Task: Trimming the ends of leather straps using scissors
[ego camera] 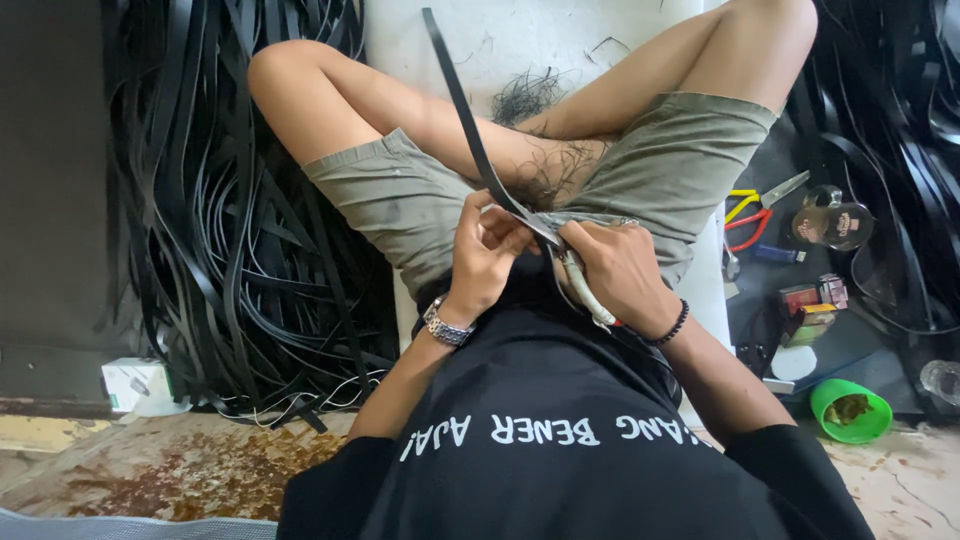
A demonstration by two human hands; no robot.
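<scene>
The strap (462,110) runs from the two hands at the middle up toward 12 o'clock. A pile of strips (230,250) lies at 9 o'clock. Pliers (752,212) and a cup (850,410) sit at 3 and 4 o'clock.

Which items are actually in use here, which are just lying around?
In use: black strip, pinched by left hand; pale-handled knife in right hand.

Lying about: red-handled pliers, green cup, small boxes, white carton, piled black strips.
</scene>
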